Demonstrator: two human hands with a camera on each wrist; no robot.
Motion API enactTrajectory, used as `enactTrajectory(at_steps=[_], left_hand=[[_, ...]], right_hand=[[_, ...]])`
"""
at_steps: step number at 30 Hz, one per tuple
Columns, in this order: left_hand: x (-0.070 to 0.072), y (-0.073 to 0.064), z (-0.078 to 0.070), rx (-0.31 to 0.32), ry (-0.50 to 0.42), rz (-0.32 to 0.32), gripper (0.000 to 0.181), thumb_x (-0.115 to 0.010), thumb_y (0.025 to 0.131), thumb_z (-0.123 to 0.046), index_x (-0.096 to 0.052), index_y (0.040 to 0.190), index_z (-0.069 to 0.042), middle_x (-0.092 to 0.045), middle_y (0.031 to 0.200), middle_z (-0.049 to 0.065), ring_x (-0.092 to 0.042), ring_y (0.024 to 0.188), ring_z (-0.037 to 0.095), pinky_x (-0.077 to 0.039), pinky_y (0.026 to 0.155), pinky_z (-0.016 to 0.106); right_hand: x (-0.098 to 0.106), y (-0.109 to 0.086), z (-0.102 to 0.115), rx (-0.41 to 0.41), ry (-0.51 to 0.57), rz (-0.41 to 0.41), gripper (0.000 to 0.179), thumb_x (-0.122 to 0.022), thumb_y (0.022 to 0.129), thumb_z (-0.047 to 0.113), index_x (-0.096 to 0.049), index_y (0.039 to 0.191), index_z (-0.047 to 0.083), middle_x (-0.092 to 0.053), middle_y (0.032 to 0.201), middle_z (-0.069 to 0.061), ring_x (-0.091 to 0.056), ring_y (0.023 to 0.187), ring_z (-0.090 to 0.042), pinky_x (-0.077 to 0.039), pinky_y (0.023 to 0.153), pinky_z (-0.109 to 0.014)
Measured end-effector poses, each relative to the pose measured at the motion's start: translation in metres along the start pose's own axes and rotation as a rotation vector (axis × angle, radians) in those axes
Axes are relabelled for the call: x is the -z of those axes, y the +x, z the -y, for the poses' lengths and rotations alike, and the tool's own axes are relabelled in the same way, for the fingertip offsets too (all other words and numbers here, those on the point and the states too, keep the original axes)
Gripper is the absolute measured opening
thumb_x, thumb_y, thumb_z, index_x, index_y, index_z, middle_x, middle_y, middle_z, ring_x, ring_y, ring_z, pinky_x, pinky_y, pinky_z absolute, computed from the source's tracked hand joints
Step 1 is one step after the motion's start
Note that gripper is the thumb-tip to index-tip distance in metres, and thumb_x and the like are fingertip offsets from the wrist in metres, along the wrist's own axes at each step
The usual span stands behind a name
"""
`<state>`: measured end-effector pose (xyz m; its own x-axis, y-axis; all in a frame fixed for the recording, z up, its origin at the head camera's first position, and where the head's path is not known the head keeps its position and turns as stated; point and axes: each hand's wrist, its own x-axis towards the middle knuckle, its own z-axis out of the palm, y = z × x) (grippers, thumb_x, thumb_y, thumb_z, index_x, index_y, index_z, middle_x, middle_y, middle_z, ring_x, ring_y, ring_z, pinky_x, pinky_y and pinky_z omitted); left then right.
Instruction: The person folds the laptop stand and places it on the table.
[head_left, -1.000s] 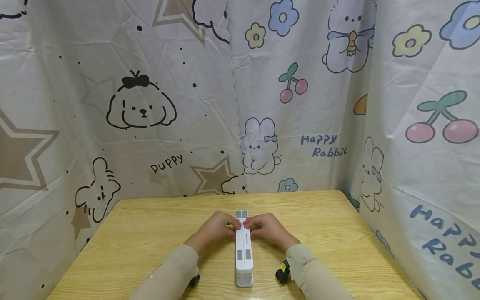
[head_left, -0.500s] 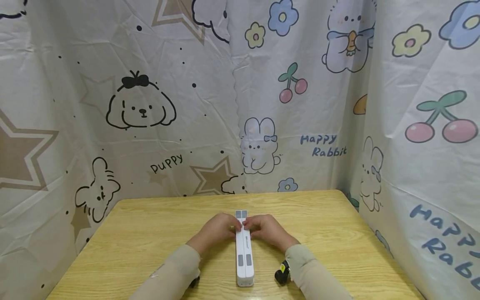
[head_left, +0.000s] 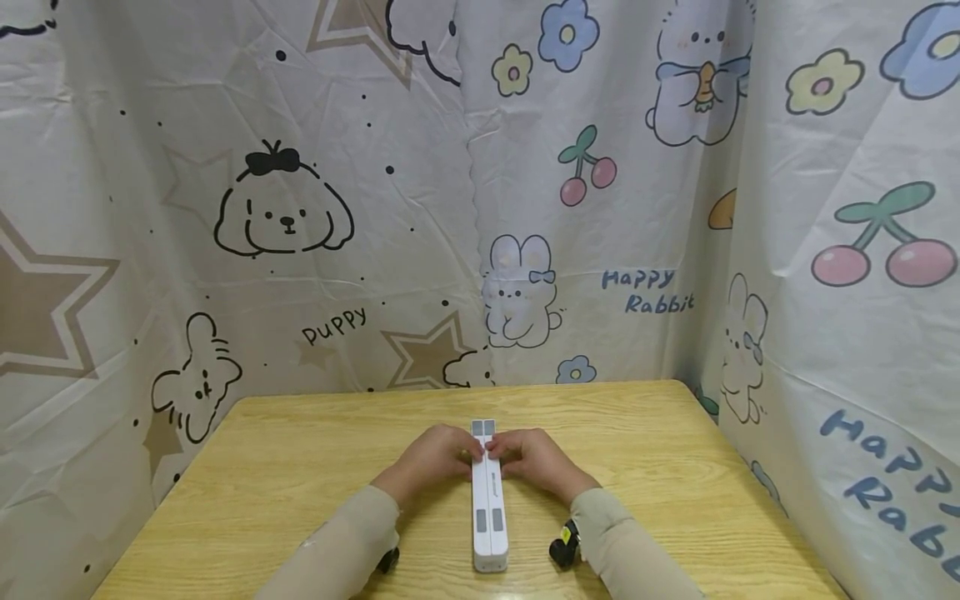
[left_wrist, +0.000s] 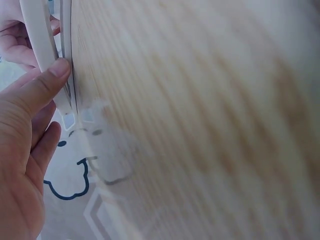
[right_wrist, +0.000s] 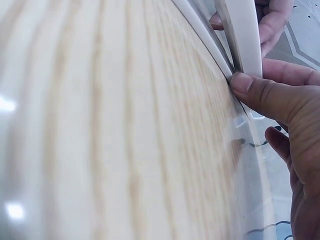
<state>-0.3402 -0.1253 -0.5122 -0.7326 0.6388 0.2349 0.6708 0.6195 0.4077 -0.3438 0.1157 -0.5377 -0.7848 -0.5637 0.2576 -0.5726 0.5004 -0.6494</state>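
Observation:
A white folding laptop stand (head_left: 488, 497), folded into a narrow bar with grey pads on top, lies lengthwise in the middle of the table. My left hand (head_left: 438, 454) pinches its left side near the far end, with the thumb on the bar and the index finger over the top. Opposite it, my right hand (head_left: 538, 458) grips the right side in the same way. In the right wrist view, the right thumb (right_wrist: 242, 82) presses the edge, and a narrow wedge-shaped gap shows between the stand's upper and lower bars.
The wooden table (head_left: 300, 467) reaches back to a printed curtain (head_left: 420, 192) that hangs behind it and along both sides. A small black camera (head_left: 564, 546) sits at the right wrist, and another (head_left: 388, 560) partly shows at the left.
The near end of the stand's upper bars has come down between one second and half a second ago. Both hands stay almost in place, still gripping near the far end.

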Motion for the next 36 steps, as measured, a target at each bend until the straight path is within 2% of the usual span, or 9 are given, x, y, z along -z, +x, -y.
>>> enactTrajectory(at_steps=[6, 13, 19, 24, 30, 36], left_hand=[[0.001, 0.001, 0.004, 0.001, -0.051, 0.000, 0.017, -0.089, 0.077, -0.014, -0.082, 0.092, -0.017, -0.077, 0.099, -0.010, -0.069, 0.101, 0.007, -0.057, 0.095, 0.030], [0.001, 0.002, 0.006, -0.033, -0.016, -0.005, 0.016, -0.089, 0.077, -0.013, -0.082, 0.091, -0.017, -0.077, 0.098, -0.010, -0.069, 0.100, 0.007, -0.057, 0.094, 0.029], [0.003, 0.003, 0.003, -0.055, 0.030, 0.016, 0.016, -0.087, 0.080, -0.014, -0.082, 0.095, -0.015, -0.077, 0.101, -0.008, -0.070, 0.104, 0.009, -0.056, 0.096, 0.029], [0.004, 0.004, 0.003, -0.054, 0.026, 0.028, 0.018, -0.087, 0.079, -0.013, -0.082, 0.096, -0.015, -0.077, 0.102, -0.007, -0.070, 0.104, 0.009, -0.056, 0.096, 0.028], [0.004, 0.004, 0.004, -0.018, -0.032, 0.047, 0.019, -0.088, 0.078, -0.014, -0.082, 0.096, -0.014, -0.078, 0.105, -0.006, -0.069, 0.105, 0.009, -0.056, 0.098, 0.029], [0.004, -0.001, 0.006, 0.074, -0.179, 0.054, 0.018, -0.087, 0.079, -0.013, -0.082, 0.096, -0.015, -0.078, 0.108, -0.006, -0.069, 0.108, 0.012, -0.054, 0.102, 0.034]], right_hand=[[0.000, 0.001, -0.001, -0.003, -0.004, 0.001, 0.027, -0.087, 0.077, 0.007, -0.081, 0.101, 0.018, -0.073, 0.125, 0.011, -0.062, 0.128, -0.018, -0.048, 0.112, -0.039], [0.001, 0.004, -0.004, 0.015, -0.017, 0.009, 0.029, -0.087, 0.077, 0.006, -0.081, 0.102, 0.019, -0.073, 0.125, 0.011, -0.062, 0.129, -0.018, -0.047, 0.112, -0.038], [0.004, 0.005, -0.003, 0.032, -0.022, 0.021, 0.027, -0.086, 0.077, 0.004, -0.081, 0.101, 0.015, -0.073, 0.125, 0.006, -0.061, 0.130, -0.020, -0.046, 0.114, -0.039], [0.005, 0.005, 0.000, 0.024, -0.030, 0.027, 0.026, -0.086, 0.078, 0.004, -0.081, 0.101, 0.014, -0.073, 0.126, 0.003, -0.060, 0.131, -0.021, -0.046, 0.114, -0.039], [0.010, 0.003, 0.003, 0.033, -0.008, 0.041, 0.023, -0.084, 0.080, 0.004, -0.080, 0.102, 0.011, -0.073, 0.126, 0.001, -0.061, 0.130, -0.024, -0.046, 0.113, -0.042], [0.011, 0.002, 0.004, 0.043, -0.021, 0.072, 0.020, -0.081, 0.084, 0.006, -0.080, 0.104, 0.012, -0.073, 0.126, 0.003, -0.062, 0.129, -0.024, -0.047, 0.113, -0.044]])
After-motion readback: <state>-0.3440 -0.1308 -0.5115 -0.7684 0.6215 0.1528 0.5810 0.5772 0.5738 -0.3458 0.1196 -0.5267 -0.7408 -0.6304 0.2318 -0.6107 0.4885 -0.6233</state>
